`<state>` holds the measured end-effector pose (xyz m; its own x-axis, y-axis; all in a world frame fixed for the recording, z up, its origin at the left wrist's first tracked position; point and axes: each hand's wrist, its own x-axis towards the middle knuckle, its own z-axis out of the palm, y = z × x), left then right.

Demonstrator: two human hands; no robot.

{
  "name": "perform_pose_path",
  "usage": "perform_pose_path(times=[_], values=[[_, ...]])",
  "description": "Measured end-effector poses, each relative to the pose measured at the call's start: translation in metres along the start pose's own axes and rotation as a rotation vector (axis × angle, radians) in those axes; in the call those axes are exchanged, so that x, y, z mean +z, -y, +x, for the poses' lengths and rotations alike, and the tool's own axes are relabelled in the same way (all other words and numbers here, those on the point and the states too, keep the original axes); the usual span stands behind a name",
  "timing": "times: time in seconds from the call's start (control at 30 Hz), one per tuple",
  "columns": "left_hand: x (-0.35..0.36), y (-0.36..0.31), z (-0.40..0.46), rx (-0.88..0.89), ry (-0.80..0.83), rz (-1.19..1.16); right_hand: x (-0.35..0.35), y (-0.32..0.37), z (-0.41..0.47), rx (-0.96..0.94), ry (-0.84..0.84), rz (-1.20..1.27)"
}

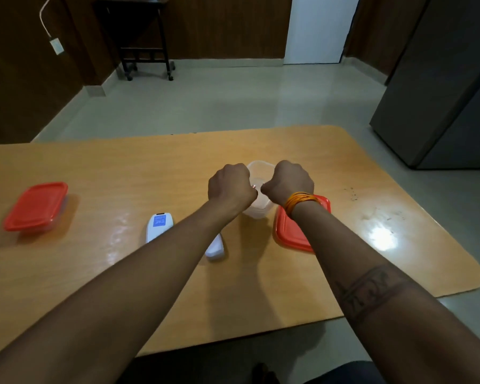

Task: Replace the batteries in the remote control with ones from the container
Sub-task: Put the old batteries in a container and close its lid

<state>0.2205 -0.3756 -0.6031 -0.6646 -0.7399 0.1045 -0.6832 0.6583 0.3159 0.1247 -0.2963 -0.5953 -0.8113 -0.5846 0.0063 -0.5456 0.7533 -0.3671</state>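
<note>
Two hands (230, 184) (288, 181), two red lids (36, 206) (291, 231), one remote (158, 225).

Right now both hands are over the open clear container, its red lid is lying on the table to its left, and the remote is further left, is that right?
Not quite. The head view shows the loose red lid lying on the table to the right of the open clear container, under the right forearm. The rest holds: left hand and right hand are over it, and the remote is further left.
</note>
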Motion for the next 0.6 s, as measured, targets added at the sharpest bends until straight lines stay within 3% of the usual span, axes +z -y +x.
perform_pose_path(times=[0.17,0.33,0.6], values=[[0.012,0.0,0.012,0.108,0.078,0.205,0.011,0.0,0.009,-0.07,0.001,-0.174],[0.012,-0.003,0.016,0.145,0.106,0.223,0.012,0.0,0.008,-0.096,-0.023,-0.177],[-0.009,0.001,-0.006,0.07,-0.062,-0.117,-0.004,-0.039,-0.025,0.029,-0.156,0.311]])
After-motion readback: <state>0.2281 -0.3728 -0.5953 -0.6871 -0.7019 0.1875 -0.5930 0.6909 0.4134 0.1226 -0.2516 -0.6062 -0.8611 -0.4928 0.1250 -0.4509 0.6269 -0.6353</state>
